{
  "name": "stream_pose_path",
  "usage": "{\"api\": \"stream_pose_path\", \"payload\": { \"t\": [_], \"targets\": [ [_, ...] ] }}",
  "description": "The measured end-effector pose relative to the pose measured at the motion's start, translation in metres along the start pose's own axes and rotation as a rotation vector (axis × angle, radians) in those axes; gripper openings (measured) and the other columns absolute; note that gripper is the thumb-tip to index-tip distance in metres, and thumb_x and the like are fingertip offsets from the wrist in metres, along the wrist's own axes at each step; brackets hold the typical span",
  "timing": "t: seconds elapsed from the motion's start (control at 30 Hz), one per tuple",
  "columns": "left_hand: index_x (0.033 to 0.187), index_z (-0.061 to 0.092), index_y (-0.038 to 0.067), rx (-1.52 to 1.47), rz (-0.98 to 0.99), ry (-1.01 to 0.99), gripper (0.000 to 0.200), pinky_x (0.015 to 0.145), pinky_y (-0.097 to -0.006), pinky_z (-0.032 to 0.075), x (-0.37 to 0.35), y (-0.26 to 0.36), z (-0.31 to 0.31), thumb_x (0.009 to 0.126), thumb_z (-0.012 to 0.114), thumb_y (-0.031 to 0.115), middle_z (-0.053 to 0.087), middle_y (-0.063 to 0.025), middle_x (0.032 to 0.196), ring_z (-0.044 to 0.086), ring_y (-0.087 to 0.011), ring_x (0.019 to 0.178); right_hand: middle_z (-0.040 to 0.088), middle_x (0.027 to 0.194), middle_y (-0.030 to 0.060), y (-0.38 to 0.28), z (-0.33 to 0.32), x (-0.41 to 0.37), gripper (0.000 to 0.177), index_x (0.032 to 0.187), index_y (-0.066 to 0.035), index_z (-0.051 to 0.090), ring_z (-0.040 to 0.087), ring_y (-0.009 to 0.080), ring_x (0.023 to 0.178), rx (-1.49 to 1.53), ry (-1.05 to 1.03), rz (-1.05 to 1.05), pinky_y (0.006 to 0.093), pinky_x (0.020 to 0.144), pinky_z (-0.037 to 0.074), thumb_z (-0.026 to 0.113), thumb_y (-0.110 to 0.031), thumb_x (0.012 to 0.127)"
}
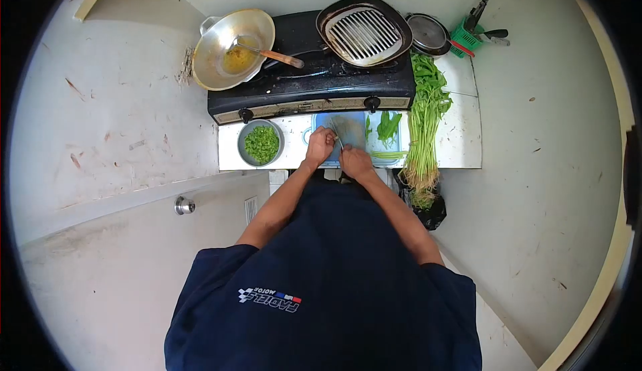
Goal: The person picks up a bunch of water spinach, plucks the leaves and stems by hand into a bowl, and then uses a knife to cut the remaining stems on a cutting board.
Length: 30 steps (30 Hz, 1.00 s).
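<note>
My right hand (356, 161) is closed round the handle of a knife (338, 135), whose blade points up and left over a blue cutting board (323, 119). Close beside it, my left hand (321, 145) is closed near the blade; whatever its fingers hold is too small to make out. Loose green leaves (388, 127) and a few cut stems (388, 155) lie to the right of my hands. A grey bowl (241, 149) of chopped greens (261, 144) stands to the left of the board.
Behind the board stands a black stove (307, 90) with a wok (204, 63), an orange-handled ladle (281, 58) and a grill pan (328, 41). At right are a long bunch of rooted greens (422, 127), a round pan (429, 33) and a green basket (466, 39) of knives.
</note>
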State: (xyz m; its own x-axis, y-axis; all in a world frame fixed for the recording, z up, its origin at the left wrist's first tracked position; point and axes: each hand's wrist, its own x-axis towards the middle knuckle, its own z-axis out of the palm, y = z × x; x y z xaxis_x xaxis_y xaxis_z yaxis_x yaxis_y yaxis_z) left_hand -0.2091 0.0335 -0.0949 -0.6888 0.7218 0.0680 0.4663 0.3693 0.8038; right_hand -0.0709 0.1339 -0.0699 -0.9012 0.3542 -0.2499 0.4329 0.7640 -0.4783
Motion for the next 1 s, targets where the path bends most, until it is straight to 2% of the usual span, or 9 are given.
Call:
{"api": "stream_pose_path", "payload": {
  "t": [0.33,0.43,0.57,0.67,0.77,1.0],
  "targets": [
    [0.084,0.069,-0.001,-0.019,-0.018,-0.003,0.014,0.064,-0.0361,0.051,-0.002,0.013,-0.005,0.078,0.058,-0.006,0.057,-0.0140,0.076,0.061,-0.0256,0.066,0.071,0.086,0.0302,-0.001,-0.003,-0.007,0.035,0.101,0.006,0.060,0.071,0.0449,0.080,0.004,-0.046,0.040,0.0534,0.076,0.057,0.050,-0.026,0.096],
    [0.085,0.069,-0.001,-0.029,-0.001,0.004,0.014,0.063,-0.0362,0.051,-0.002,0.010,-0.002,0.077,0.058,-0.007,0.056,-0.0140,0.076,0.061,-0.0259,0.066,0.072,0.089,0.0266,-0.007,-0.013,-0.009,0.029,0.100,0.005,0.062,0.073,0.0412,0.086,-0.004,-0.067,0.048,0.0509,0.079,0.058,0.051,-0.021,0.095],
    [0.084,0.069,-0.001,0.009,0.027,0.016,0.014,0.063,-0.0364,0.051,-0.001,0.003,0.002,0.077,0.058,-0.006,0.057,-0.0139,0.075,0.060,-0.0265,0.064,0.071,0.083,0.0281,-0.001,0.002,-0.003,0.031,0.101,0.006,0.061,0.071,0.0438,0.079,-0.006,-0.011,0.019,0.0525,0.074,0.058,0.056,-0.024,0.094],
    [0.087,0.071,0.001,0.052,-0.015,-0.040,0.011,0.066,-0.0370,0.055,0.000,0.008,-0.003,0.082,0.062,-0.003,0.061,-0.0161,0.079,0.067,-0.0285,0.069,0.071,0.083,0.0278,-0.001,0.005,0.003,0.031,0.099,0.006,0.061,0.071,0.0436,0.078,-0.005,0.003,-0.013,0.0525,0.074,0.058,0.057,-0.024,0.093],
    [0.084,0.069,0.000,-0.005,-0.018,-0.008,0.013,0.063,-0.0344,0.052,0.000,0.009,-0.002,0.078,0.059,-0.007,0.058,-0.0138,0.077,0.062,-0.0251,0.065,0.071,0.083,0.0279,-0.003,-0.002,0.002,0.032,0.098,0.006,0.061,0.071,0.0441,0.078,-0.006,-0.008,-0.013,0.0526,0.074,0.058,0.055,-0.025,0.094],
    [0.083,0.069,-0.001,-0.018,-0.049,-0.014,0.012,0.066,-0.0343,0.053,-0.002,0.012,-0.004,0.079,0.059,-0.006,0.058,-0.0136,0.077,0.063,-0.0239,0.067,0.071,0.084,0.0279,0.001,0.000,-0.007,0.033,0.099,0.005,0.062,0.071,0.0448,0.080,0.021,-0.034,-0.007,0.0527,0.076,0.057,0.053,-0.026,0.095]
  ]
}}
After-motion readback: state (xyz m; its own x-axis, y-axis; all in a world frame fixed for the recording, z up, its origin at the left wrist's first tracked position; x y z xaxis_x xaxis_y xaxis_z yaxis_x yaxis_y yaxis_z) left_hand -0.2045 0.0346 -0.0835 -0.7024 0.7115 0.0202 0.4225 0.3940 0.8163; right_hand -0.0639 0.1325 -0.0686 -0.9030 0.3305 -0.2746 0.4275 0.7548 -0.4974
